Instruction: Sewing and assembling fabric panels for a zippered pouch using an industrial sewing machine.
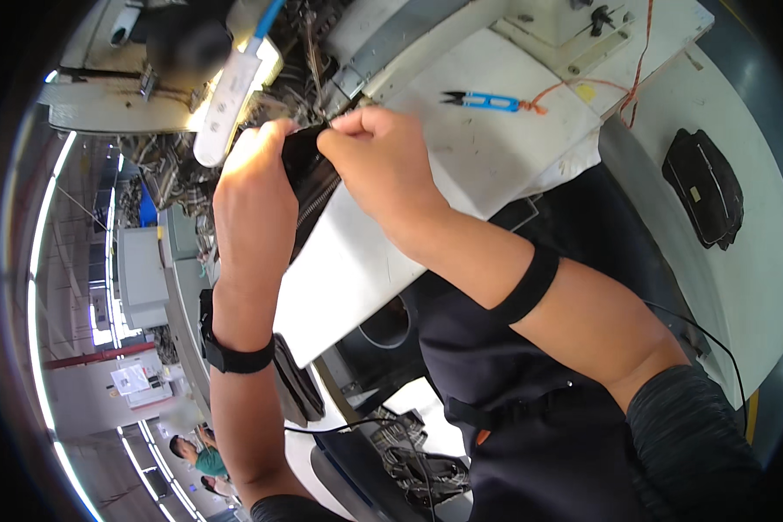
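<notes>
Currently, nearest the viewer, a dark apron (531, 374) occupies about 5 o'clock, with a pile of dark pieces (418, 465) at 6 o'clock and a black cable (357, 424) passing it. Next out is the white bench (348, 283). Above it, at 11 o'clock, a black zippered piece (304, 165) is held up between the left hand (257, 178), at 10 o'clock, and the right hand (387, 165), at 12 o'clock. Fingers of both hands appear pinched on its upper edge; exactly what lies between the tips is too small to verify.

Step in hand, by judgement: close two-handed work on that edge under the light. The next move appears to call for a steady hold and fine fingertip control, without straining the zip.

Obstruction noted: a white lamp (226, 109), between 10 and 11 o'clock, sits close to the left hand; its glare washes out the knuckles. Dark clutter (309, 52) crowds the space behind.

Blue snips (487, 102) with an orange cord (574, 83) lie at 1 o'clock, apart from the right hand. Farther, between 2 and 3 o'clock, a black pouch (705, 190) rests on a side bench (761, 278). Farthest, two people (207, 461) show between 7 and 8 o'clock.
</notes>
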{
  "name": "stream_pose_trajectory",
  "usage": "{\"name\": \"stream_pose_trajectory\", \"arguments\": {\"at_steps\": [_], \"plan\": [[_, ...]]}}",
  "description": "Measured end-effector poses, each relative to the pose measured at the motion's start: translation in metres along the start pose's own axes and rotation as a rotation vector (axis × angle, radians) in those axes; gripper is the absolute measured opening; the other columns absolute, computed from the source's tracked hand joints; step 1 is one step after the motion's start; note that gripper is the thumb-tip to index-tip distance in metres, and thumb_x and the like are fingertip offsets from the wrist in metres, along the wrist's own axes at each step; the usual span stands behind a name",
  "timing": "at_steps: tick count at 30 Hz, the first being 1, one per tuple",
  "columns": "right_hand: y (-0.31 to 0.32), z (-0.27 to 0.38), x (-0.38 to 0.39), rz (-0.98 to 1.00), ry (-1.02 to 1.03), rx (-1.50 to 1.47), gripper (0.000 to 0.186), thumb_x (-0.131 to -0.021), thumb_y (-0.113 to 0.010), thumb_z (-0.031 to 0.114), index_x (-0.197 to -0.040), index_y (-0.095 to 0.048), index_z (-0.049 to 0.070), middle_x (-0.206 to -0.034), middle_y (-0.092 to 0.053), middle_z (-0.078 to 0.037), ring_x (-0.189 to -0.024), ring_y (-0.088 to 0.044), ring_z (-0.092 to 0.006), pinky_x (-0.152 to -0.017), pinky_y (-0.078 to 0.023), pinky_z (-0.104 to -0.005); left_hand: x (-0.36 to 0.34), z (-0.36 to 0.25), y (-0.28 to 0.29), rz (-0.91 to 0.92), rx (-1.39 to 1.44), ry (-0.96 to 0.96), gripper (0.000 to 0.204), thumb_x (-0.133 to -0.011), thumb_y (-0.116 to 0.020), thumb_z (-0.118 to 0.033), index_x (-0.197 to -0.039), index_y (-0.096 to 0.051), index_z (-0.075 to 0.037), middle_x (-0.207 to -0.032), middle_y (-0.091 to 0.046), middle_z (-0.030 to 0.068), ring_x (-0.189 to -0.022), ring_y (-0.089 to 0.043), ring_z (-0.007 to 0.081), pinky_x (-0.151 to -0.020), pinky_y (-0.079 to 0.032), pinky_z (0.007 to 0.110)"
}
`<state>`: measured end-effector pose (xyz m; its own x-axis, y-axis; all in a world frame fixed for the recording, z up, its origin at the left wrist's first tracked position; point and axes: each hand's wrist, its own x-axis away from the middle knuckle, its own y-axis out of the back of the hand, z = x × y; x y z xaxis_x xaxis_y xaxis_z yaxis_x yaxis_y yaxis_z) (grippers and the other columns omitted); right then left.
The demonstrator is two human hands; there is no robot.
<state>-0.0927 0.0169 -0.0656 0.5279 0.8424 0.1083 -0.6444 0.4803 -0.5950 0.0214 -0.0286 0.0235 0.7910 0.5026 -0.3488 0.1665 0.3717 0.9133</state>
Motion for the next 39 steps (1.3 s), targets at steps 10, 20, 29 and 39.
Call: {"name": "stream_pose_trajectory", "arguments": {"at_steps": [10,20,29,39], "plan": [[-0.009,-0.014,0.013,-0.103,0.332,0.418,0.028,-0.082,-0.071,0.009,-0.108,-0.064,-0.001,-0.102,-0.063,-0.018,-0.1,-0.061,-0.0379,-0.088,-0.05,-0.046,-0.019,0.037,0.013,0.071,0.013,-0.476,0.028,-0.09,-0.07,-0.004,-0.118,-0.071,-0.006,-0.108,-0.071,0.0062,-0.084,-0.073,0.0251,-0.065,-0.059,0.034],[0.036,0.009,0.006,0.238,0.101,0.249,0.017,-0.087,-0.065,0.007,-0.096,-0.067,-0.008,-0.07,-0.065,-0.012,-0.06,-0.055,-0.0185,-0.061,-0.046,-0.0344,-0.02,0.032,0.019,0.108,0.044,-0.436,0.039,-0.087,-0.068,-0.001,-0.124,-0.076,-0.012,-0.107,-0.072,0.0042,-0.083,-0.073,0.0236,-0.066,-0.058,0.034],[0.035,0.014,0.007,0.274,-0.008,0.111,0.025,-0.089,-0.065,0.005,-0.109,-0.073,-0.007,-0.079,-0.069,-0.003,-0.068,-0.054,-0.0054,-0.062,-0.045,-0.0268,-0.028,0.036,0.027,0.303,0.296,-0.333,0.035,-0.089,-0.07,0.011,-0.122,-0.076,0.0,-0.106,-0.071,0.0126,-0.096,-0.072,0.0266,-0.087,-0.055,0.031],[0.035,0.02,0.005,0.266,-0.143,0.177,0.03,-0.09,-0.067,0.006,-0.114,-0.072,-0.01,-0.084,-0.072,-0.007,-0.071,-0.06,-0.0061,-0.062,-0.048,-0.0258,-0.026,0.043,0.019,0.303,0.416,-0.263,0.034,-0.091,-0.07,0.011,-0.122,-0.076,0.001,-0.109,-0.071,0.0125,-0.1,-0.07,0.0251,-0.09,-0.054,0.031]]}}
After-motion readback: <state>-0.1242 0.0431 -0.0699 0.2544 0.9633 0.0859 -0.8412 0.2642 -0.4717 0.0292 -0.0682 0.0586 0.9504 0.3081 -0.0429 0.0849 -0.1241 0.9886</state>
